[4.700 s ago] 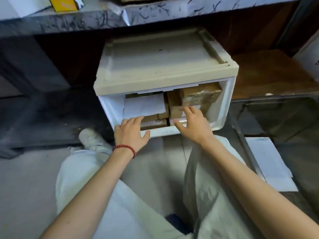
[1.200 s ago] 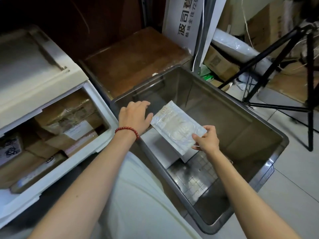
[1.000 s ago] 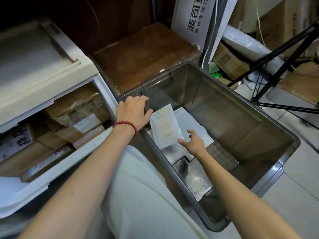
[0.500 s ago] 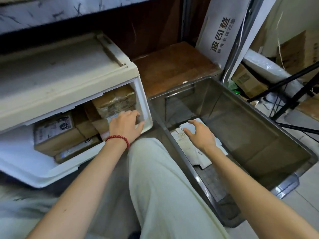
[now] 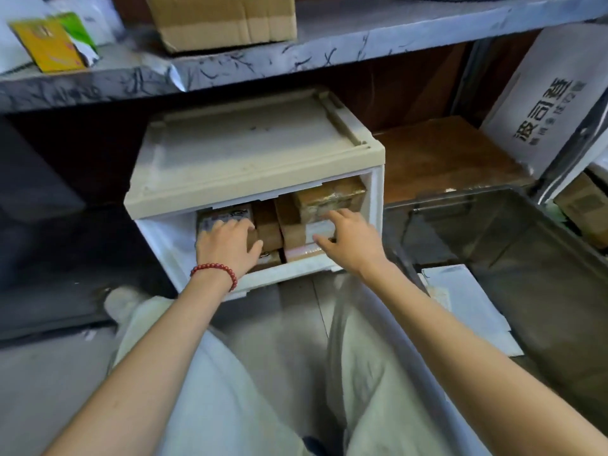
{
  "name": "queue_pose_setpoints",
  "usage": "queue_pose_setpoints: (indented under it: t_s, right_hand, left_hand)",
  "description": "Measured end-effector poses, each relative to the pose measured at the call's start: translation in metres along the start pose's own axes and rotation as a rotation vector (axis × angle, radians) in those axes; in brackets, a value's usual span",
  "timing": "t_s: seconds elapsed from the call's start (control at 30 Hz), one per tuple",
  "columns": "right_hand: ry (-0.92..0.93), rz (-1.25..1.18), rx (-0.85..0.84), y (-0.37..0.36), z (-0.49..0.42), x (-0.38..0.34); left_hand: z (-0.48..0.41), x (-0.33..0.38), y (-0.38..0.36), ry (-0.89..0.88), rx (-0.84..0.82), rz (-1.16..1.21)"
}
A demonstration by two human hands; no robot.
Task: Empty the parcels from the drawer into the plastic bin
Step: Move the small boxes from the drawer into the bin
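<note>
The white pulled-out drawer [image 5: 296, 268] of a beige storage unit [image 5: 250, 149] holds several brown cardboard parcels. My left hand [image 5: 227, 248], with a red bead bracelet, lies spread on a labelled parcel [image 5: 227, 217] at the drawer's left. My right hand [image 5: 352, 241] reaches in with fingers apart, touching a white-labelled brown parcel [image 5: 316, 230] below a taped parcel [image 5: 329, 199]. The dark translucent plastic bin [image 5: 526, 258] stands to the right, with white flat parcels [image 5: 467, 301] on its bottom.
A marbled shelf [image 5: 329, 44] overhangs the unit, carrying a cardboard box [image 5: 220, 18] and yellow packets [image 5: 46, 44]. A brown wooden box [image 5: 444, 156] and a white printed carton [image 5: 552, 103] sit behind the bin. My knees in pale trousers fill the foreground.
My right hand let go of the white flat parcel in the bin and swung left into the drawer. My left hand shifted from the drawer's right parcels to the left labelled one.
</note>
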State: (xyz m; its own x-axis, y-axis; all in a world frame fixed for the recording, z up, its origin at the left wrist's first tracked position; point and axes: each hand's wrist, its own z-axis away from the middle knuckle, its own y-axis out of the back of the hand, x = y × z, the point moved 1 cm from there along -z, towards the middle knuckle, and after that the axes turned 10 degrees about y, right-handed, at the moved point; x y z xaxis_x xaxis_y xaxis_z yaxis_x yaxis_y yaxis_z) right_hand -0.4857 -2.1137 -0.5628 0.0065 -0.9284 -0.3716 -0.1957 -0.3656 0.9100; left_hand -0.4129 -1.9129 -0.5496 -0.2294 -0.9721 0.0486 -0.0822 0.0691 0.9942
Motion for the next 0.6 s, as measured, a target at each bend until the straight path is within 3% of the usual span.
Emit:
queue_pose_setpoints:
  t_s: [0.37,0.6]
  right_hand:
    - [0.064,-0.015,-0.159,-0.073,-0.029,-0.034]
    - [0.17,0.164,-0.196,-0.106,-0.064,-0.041]
  left_hand:
    - [-0.006,-0.065,-0.049,0.123,-0.099,0.004]
    - [-0.026,-0.076,-0.083,0.084,-0.106,0.013]
